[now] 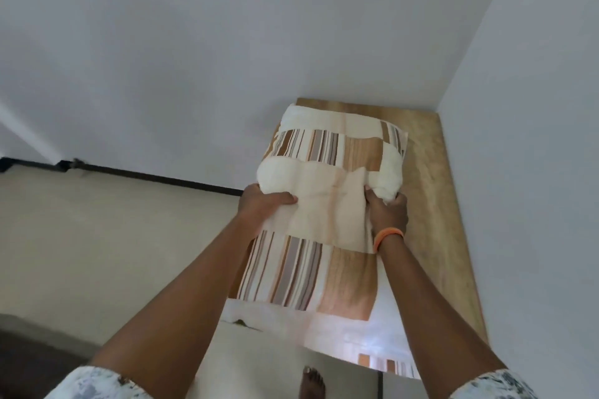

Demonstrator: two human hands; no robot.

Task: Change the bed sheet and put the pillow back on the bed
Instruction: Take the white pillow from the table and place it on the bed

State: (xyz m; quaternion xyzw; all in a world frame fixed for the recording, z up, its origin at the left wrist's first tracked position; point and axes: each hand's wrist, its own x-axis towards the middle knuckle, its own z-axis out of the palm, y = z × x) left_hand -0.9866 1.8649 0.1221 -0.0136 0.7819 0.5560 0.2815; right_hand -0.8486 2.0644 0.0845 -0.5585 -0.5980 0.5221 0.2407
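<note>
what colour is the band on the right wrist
Orange wristband, clearest in the head view.

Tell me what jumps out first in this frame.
Both hands, left hand and right hand, grip a bundled striped brown-and-cream sheet at centre, held over a bare wooden bed board running along the right wall. An orange wristband marks the right wrist; a bare foot shows at bottom.

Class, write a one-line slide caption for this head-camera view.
Both hands, left hand and right hand, grip a striped patchwork bedding bundle above a bare wooden bed base.
</note>
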